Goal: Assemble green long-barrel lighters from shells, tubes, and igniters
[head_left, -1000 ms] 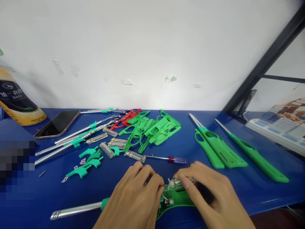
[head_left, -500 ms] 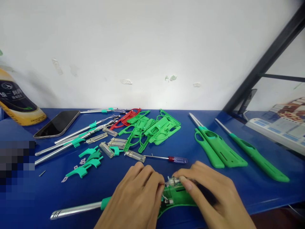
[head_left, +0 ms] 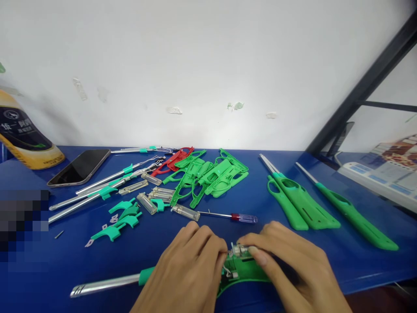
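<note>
Both my hands rest at the near edge of a blue table on an opened green lighter body (head_left: 243, 270) with a long metal tube (head_left: 104, 284) sticking out to the left. My left hand (head_left: 189, 271) covers the body's left part, fingers curled and pressed on it. My right hand (head_left: 293, 269) pinches a small clear and metal part (head_left: 240, 250) at the top of the body. White wires show between the two hands.
A small screwdriver (head_left: 224, 215) lies just beyond my hands. Farther back are a pile of green handle shells (head_left: 208, 176), one red shell (head_left: 172, 160), clear fuel cells (head_left: 148, 203), teal triggers (head_left: 120, 217), metal tubes (head_left: 97, 191), assembled green lighters (head_left: 299, 200), a phone (head_left: 80, 167) and a bottle (head_left: 22, 139).
My right fingers have shifted slightly on the clear part, pressing it lower onto the green body. The view has moved a little; everything else on the table is unchanged.
</note>
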`<state>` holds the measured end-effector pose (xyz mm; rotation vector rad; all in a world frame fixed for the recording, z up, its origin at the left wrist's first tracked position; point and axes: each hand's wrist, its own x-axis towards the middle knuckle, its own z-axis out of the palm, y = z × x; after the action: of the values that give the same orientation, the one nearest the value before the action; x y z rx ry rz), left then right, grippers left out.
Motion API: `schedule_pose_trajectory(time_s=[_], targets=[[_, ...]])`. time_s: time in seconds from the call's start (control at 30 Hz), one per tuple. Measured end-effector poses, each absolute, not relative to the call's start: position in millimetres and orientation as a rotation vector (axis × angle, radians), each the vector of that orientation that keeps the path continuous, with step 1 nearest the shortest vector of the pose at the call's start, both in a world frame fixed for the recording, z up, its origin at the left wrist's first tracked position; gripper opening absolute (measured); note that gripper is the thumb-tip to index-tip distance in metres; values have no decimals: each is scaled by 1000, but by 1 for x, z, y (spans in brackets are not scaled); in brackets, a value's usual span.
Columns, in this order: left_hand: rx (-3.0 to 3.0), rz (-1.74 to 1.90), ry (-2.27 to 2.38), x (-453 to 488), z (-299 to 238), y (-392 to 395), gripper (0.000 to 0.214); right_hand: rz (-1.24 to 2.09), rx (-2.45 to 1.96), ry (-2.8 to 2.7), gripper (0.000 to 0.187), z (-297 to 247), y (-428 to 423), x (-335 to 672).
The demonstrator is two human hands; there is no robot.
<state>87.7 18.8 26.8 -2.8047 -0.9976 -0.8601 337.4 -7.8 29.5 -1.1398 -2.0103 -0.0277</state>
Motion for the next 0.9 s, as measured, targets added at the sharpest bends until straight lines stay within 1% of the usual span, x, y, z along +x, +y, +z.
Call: schedule_pose_trajectory(time_s=[0.17,0.47,0.9], targets=[[-2798,-831,-927,85,24,16,34,-61,-1117,-1991,19,34,-7,333],[-2765,-903,-943,90,27,19,45,6,-1062,-1963,20,41,-3,326],[-2769,-920,-950,90,26,20,41,45,-1077,-1967,19,41,-6,326]])
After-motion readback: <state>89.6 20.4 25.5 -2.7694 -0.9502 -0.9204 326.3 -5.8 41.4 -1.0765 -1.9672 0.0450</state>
